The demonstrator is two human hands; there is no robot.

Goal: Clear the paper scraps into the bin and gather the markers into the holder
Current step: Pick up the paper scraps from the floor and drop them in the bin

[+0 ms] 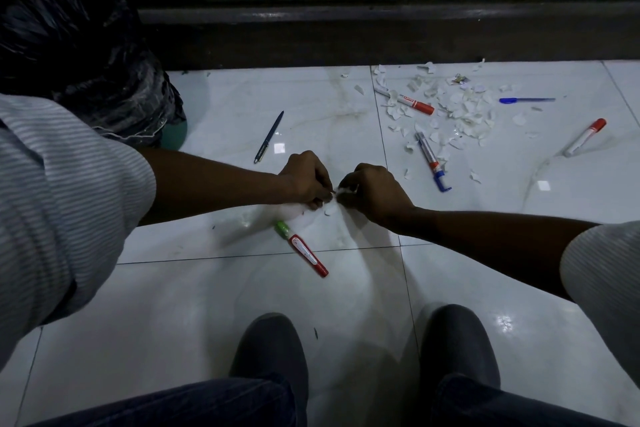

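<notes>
My left hand [306,178] and my right hand [372,192] meet low over the white tiled floor, both pinching small white paper scraps [341,191] between them. A few loose scraps [329,211] lie just below the fingers. A pile of torn paper scraps [460,111] covers the floor at the upper right. Among it lie a red-capped marker [410,102] and a blue-capped marker [431,159]. Another red-capped marker [585,137] lies far right. A red and green marker [303,250] lies just under my hands.
A bin lined with a black bag [114,90] stands at the left, behind my left arm. A dark pen [269,137] and a blue pen [526,100] lie on the floor. A dark skirting ledge [381,31] runs along the back. My shoes [270,347] are below.
</notes>
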